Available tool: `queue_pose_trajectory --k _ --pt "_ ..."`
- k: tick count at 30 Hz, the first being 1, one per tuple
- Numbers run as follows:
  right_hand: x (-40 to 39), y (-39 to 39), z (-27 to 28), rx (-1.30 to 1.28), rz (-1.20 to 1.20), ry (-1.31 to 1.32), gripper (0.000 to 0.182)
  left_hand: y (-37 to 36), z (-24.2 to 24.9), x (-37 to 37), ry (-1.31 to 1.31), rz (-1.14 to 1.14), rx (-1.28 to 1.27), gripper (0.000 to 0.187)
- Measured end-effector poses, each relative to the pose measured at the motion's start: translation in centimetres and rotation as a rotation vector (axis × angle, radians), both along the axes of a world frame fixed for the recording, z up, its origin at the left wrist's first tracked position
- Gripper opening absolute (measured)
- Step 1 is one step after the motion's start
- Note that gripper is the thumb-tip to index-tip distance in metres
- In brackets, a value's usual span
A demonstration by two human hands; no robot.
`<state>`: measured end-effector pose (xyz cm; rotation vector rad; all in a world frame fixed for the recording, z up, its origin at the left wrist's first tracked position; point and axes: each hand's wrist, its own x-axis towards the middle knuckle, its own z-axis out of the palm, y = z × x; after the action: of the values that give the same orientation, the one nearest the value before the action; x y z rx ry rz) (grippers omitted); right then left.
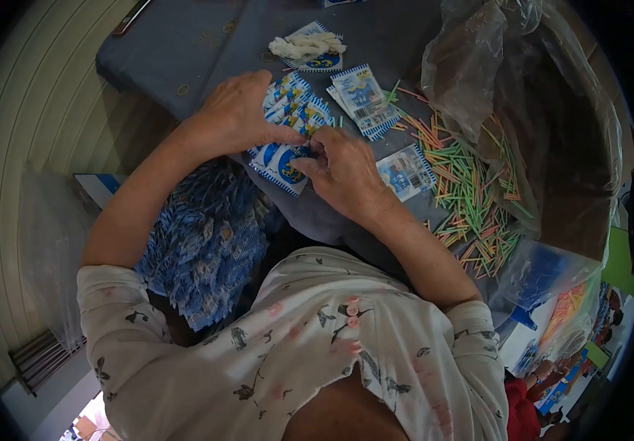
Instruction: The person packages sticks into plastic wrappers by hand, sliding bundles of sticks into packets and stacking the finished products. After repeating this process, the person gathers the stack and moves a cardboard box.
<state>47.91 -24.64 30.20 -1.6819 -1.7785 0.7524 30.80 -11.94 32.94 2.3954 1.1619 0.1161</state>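
My left hand (240,114) rests on a fanned stack of small blue-and-white packets (291,103), its thumb stretched across them and its other fingers partly hidden. My right hand (350,176) meets that thumb, fingers curled in a pinch at the packets' edge; what is between the fingertips is too small to tell. A packet with a round blue print (285,165) lies below the fingers. More packets (363,99) overlap to the right, and a single one (406,173) lies beside my right wrist. Pink, green and yellow sticks (471,191) are heaped further right.
A whitish bundle (306,46) sits on a packet at the back of the grey cloth (185,44). A large clear plastic bag (574,147) stands right. Many blue packets (207,235) hang in a pile below my left forearm. A phone-like object (132,16) is at the upper left.
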Motion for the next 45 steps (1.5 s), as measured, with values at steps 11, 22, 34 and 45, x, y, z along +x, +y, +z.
queue_pose_trajectory --k 11,22,34,45 --pt "-0.6 0.6 -1.4 0.178 -0.02 -0.092 0.029 2.3 -1.4 0.0 -0.224 0.036 -0.539 0.082" --pt "-0.6 0.9 -3.2 -0.068 -0.104 0.835 0.068 -6.8 -5.0 -4.4 -1.071 0.246 -0.449 0.066" --pt "0.2 4.4 5.9 0.436 0.468 0.558 0.07 -3.1 1.7 -3.7 -1.452 -0.374 0.129 0.088" --pt "1.3 5.9 -1.7 0.054 0.324 0.343 0.087 -1.8 -6.8 -4.8 -0.957 0.047 -0.01 0.091"
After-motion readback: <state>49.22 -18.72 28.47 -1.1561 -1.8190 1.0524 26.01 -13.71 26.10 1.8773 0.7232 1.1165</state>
